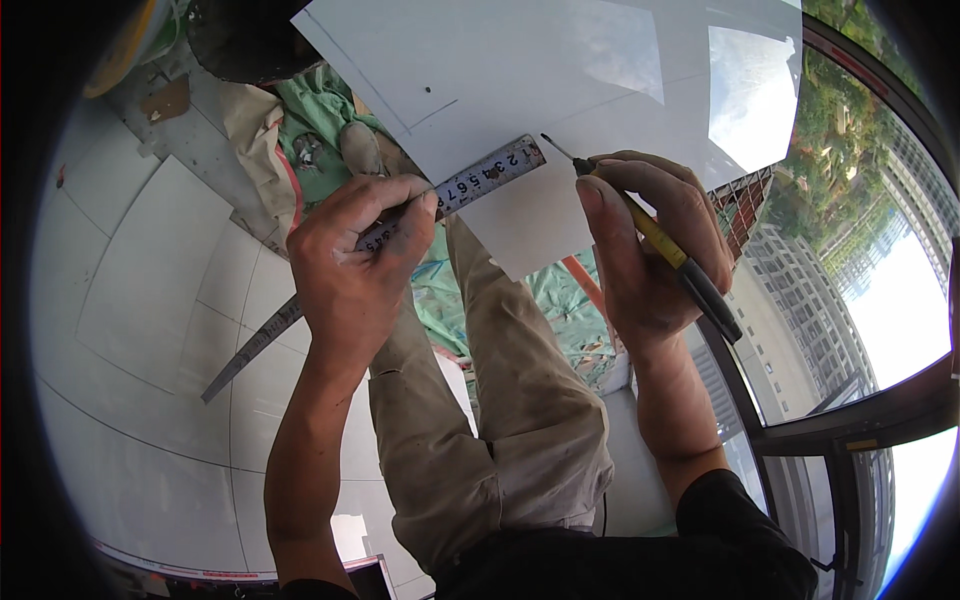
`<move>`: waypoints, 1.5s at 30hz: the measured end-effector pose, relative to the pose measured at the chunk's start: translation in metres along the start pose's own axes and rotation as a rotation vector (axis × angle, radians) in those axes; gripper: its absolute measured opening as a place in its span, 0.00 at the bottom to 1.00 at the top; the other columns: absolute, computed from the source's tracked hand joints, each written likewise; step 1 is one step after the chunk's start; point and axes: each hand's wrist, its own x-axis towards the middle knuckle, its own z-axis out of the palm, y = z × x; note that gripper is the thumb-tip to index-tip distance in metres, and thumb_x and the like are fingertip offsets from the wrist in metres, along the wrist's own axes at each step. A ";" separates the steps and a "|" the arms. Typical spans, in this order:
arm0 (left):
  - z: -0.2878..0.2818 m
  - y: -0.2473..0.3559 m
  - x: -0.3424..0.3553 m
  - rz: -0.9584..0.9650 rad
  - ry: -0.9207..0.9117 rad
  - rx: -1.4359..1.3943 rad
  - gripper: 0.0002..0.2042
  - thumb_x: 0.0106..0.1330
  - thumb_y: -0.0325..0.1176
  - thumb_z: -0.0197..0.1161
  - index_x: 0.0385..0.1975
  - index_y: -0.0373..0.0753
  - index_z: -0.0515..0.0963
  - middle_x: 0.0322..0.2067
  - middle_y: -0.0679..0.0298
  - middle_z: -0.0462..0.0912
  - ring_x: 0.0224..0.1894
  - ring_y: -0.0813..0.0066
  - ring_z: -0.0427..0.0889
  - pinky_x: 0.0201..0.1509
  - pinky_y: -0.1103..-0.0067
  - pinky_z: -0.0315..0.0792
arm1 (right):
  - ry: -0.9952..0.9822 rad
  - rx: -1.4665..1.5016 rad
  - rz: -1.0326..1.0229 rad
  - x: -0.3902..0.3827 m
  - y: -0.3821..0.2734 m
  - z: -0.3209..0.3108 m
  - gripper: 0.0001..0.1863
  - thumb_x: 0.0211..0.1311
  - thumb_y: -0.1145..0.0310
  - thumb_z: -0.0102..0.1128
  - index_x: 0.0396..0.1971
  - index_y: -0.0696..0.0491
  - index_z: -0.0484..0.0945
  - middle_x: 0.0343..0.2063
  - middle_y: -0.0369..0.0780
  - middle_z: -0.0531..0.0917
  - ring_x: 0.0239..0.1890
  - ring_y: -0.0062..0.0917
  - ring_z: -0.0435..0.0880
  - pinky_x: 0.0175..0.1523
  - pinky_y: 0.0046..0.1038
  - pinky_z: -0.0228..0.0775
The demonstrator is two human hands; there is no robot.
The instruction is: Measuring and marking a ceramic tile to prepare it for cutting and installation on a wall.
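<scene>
My left hand (365,260) is closed round a long, worn steel ruler (490,172), pinching it between thumb and fingers. One end of the ruler lies over the near edge of a glossy white tile (560,100); the other end slants down to the left past my wrist. In my right hand (650,230) is a yellow-and-black pen-like marking tool (668,245) with a thin dark tip. That tip points toward the ruler's end, slightly apart from it. A few dark lines and a small dark spot show on the tile.
A green sheet (320,110) and a beige sack (255,130) lie beyond my legs. Pale floor tiles (150,270) spread to the left, with a dark round container (250,40) at the top. A dark-framed window (850,430) stands at the right.
</scene>
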 end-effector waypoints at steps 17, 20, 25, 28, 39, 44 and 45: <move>-0.001 -0.001 0.002 0.031 0.019 0.053 0.05 0.70 0.23 0.76 0.41 0.31 0.88 0.31 0.65 0.86 0.30 0.84 0.81 0.34 0.81 0.76 | -0.023 0.054 0.019 0.001 0.001 0.003 0.11 0.63 0.71 0.83 0.41 0.56 0.90 0.37 0.42 0.93 0.36 0.29 0.96 0.38 0.27 0.88; -0.002 0.002 0.005 0.017 0.020 0.031 0.05 0.70 0.22 0.76 0.41 0.31 0.88 0.31 0.65 0.85 0.30 0.84 0.81 0.34 0.81 0.76 | -0.063 0.026 0.037 0.004 -0.004 0.002 0.11 0.62 0.72 0.83 0.41 0.55 0.90 0.36 0.42 0.93 0.36 0.28 0.95 0.38 0.26 0.88; -0.001 0.000 0.000 0.011 0.002 0.045 0.05 0.69 0.22 0.76 0.40 0.31 0.88 0.30 0.66 0.85 0.30 0.84 0.81 0.34 0.80 0.76 | -0.086 -0.029 0.043 0.000 -0.007 -0.002 0.10 0.62 0.73 0.83 0.41 0.54 0.90 0.37 0.41 0.93 0.36 0.26 0.95 0.37 0.25 0.87; 0.001 -0.004 -0.004 0.025 -0.022 0.074 0.04 0.69 0.23 0.76 0.40 0.31 0.88 0.31 0.66 0.86 0.30 0.84 0.80 0.34 0.80 0.75 | -0.086 -0.004 0.059 -0.007 -0.005 -0.004 0.10 0.62 0.73 0.83 0.40 0.54 0.90 0.37 0.40 0.93 0.36 0.25 0.95 0.37 0.25 0.87; 0.006 -0.003 -0.011 -0.032 -0.049 0.030 0.04 0.70 0.23 0.75 0.40 0.30 0.88 0.30 0.65 0.87 0.30 0.83 0.81 0.34 0.80 0.75 | -0.120 -0.005 0.085 -0.016 -0.009 -0.013 0.10 0.62 0.75 0.82 0.40 0.55 0.89 0.37 0.41 0.93 0.37 0.27 0.95 0.39 0.26 0.88; 0.014 -0.002 -0.021 -0.108 -0.108 0.042 0.04 0.70 0.22 0.75 0.39 0.29 0.88 0.31 0.65 0.86 0.30 0.84 0.80 0.33 0.81 0.75 | -0.167 0.001 0.115 -0.026 -0.007 -0.020 0.10 0.62 0.78 0.82 0.40 0.56 0.89 0.39 0.43 0.93 0.37 0.27 0.94 0.40 0.26 0.88; 0.013 -0.003 -0.022 -0.125 -0.103 0.010 0.04 0.70 0.22 0.75 0.39 0.28 0.87 0.31 0.65 0.86 0.30 0.84 0.80 0.33 0.81 0.75 | -0.164 -0.004 0.119 -0.024 -0.008 -0.019 0.10 0.62 0.78 0.82 0.40 0.56 0.89 0.38 0.43 0.93 0.37 0.27 0.94 0.40 0.26 0.88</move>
